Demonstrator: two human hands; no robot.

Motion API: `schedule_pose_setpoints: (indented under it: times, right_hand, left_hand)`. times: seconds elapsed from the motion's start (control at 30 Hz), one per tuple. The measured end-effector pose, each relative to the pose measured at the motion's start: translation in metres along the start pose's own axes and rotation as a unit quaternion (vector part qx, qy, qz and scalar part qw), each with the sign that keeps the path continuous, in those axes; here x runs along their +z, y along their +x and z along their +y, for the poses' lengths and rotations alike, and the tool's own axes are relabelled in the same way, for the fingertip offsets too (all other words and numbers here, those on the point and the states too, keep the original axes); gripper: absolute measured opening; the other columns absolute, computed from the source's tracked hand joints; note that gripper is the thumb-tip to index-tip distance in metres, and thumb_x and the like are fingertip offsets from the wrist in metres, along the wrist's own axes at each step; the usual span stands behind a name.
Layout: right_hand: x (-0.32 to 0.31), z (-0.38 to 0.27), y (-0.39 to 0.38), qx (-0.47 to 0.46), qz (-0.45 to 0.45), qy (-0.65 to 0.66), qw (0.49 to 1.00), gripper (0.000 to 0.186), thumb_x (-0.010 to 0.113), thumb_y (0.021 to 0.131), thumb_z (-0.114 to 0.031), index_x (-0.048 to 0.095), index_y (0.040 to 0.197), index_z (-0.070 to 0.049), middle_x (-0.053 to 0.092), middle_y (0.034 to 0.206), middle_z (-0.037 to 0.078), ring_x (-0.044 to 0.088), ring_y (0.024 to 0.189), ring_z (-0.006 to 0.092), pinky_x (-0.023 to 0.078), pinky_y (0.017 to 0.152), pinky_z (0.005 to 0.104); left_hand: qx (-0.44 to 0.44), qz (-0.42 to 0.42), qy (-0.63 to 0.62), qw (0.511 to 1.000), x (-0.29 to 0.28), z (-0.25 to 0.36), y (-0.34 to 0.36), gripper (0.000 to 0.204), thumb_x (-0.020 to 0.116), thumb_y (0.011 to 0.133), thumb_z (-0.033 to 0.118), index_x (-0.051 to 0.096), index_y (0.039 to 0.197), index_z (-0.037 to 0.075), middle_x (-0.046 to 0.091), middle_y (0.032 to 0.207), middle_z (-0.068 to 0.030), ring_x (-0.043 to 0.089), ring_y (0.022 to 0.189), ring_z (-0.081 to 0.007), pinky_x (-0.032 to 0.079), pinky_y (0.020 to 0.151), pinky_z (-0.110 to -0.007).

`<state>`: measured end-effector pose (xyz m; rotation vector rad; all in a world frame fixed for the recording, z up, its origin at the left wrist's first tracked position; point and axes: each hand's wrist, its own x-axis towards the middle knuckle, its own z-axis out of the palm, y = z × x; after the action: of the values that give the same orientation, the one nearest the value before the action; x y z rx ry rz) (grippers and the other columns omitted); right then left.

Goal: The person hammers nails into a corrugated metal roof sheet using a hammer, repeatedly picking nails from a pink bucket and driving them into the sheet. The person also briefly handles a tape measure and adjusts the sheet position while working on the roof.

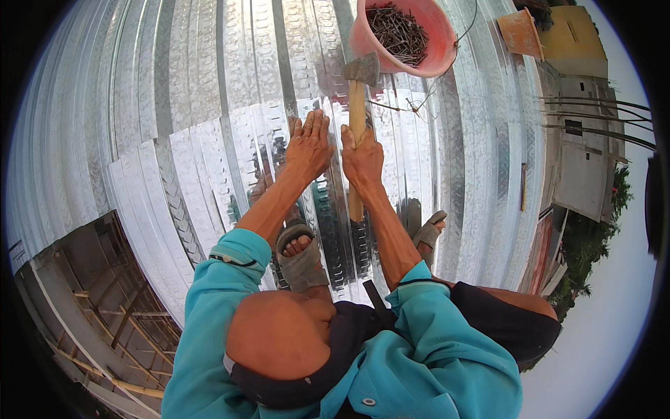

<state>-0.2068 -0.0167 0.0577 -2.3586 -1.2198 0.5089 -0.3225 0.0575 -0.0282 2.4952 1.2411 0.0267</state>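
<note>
I squat on shiny corrugated metal sheets point(192, 174). My left hand point(309, 145) lies palm down on the sheeting, fingers stretched out and pointing away from me. Just right of it, my right hand point(362, 157) grips the wooden handle of an axe-like tool point(357, 98), whose grey metal head rests beside a pink bucket point(441, 42) of rusty nails point(396, 35). A thin wire point(412, 108) crosses the sheets below the bucket. My sandalled feet stand under and beside my forearms.
An orange bucket point(519, 33) sits at the upper right. The roof drops at the lower left to an opening with bamboo poles point(125, 321). Beyond the right edge are concrete buildings point(586, 167), jutting rods and trees. A short stick point(523, 187) lies on the right sheets.
</note>
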Motion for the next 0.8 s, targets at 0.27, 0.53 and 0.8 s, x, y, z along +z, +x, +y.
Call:
schedule_pose_setpoints:
  times: [0.27,0.53,0.8]
  right_hand:
    - [0.032,0.081,-0.007,0.088,-0.045,-0.065,0.993,0.058,0.057,0.099,-0.049,0.060,0.099,0.009,0.068,0.084,0.034,0.069,0.083,0.0520,0.054,0.081,0.0585]
    - [-0.039,-0.034,0.005,-0.151,0.223,0.251,0.930,0.035,0.070,0.096,-0.027,0.056,0.098,0.005,0.066,0.069,0.024,0.068,0.061,0.0438,0.051,0.053,0.0477]
    - [0.005,0.023,0.005,0.090,-0.043,-0.036,0.994,0.055,0.062,0.099,-0.045,0.063,0.102,0.010,0.070,0.083,0.032,0.071,0.082,0.0470,0.055,0.074,0.0537]
  left_hand:
    - [0.027,-0.072,0.001,0.997,-0.005,0.026,-0.020,0.071,0.048,0.103,0.040,0.028,0.158,-0.001,0.024,0.167,-0.0202,0.021,0.156,-0.0339,0.019,0.126,-0.052]
    - [0.012,-0.032,0.006,0.999,0.006,0.007,-0.025,0.071,0.051,0.102,0.039,0.032,0.156,-0.002,0.026,0.166,-0.0209,0.024,0.155,-0.0351,0.021,0.125,-0.052]
    - [0.016,-0.031,-0.002,0.999,0.000,0.008,-0.021,0.073,0.049,0.103,0.042,0.030,0.157,-0.002,0.025,0.166,-0.0218,0.022,0.156,-0.0352,0.020,0.125,-0.054]
